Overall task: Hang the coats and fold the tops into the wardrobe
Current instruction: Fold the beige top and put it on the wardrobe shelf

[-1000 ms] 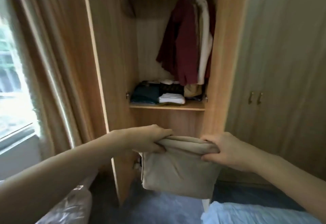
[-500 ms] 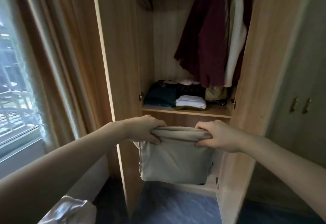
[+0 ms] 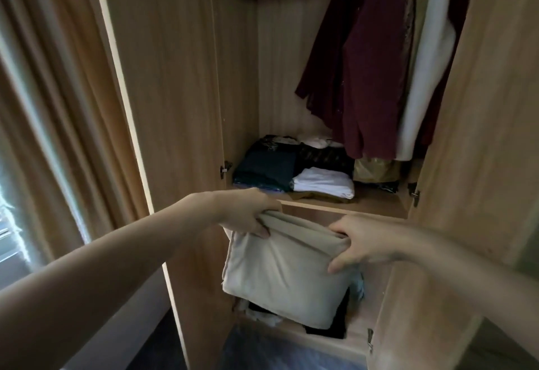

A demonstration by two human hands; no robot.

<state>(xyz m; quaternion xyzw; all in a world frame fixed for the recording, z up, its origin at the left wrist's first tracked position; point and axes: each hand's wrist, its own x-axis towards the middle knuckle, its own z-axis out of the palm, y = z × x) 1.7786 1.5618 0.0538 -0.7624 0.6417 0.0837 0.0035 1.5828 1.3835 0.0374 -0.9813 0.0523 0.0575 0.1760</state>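
I hold a folded beige top [image 3: 284,273] by its upper fold, in front of the open wardrobe just below its shelf [image 3: 344,205]. My left hand [image 3: 248,213] grips the top's left corner and my right hand [image 3: 360,242] pinches its right corner. The rest of the top hangs down over the lower compartment. On the shelf lie folded tops: a dark teal one [image 3: 267,170], a white one [image 3: 323,183] and a dark patterned one [image 3: 323,156]. A maroon coat [image 3: 361,72] and a white coat [image 3: 425,78] hang above at the right.
The wardrobe's open left door [image 3: 163,107] stands close by my left arm, with a beige curtain [image 3: 58,92] and a window beyond it. The right door panel [image 3: 472,136] borders my right arm. Dark and light clothes [image 3: 329,330] lie in the bottom compartment. Blue carpet shows below.
I have moved closer to the wardrobe, with the beige top carried forward and slightly up toward the shelf. Both hands keep the same grip on its upper fold.
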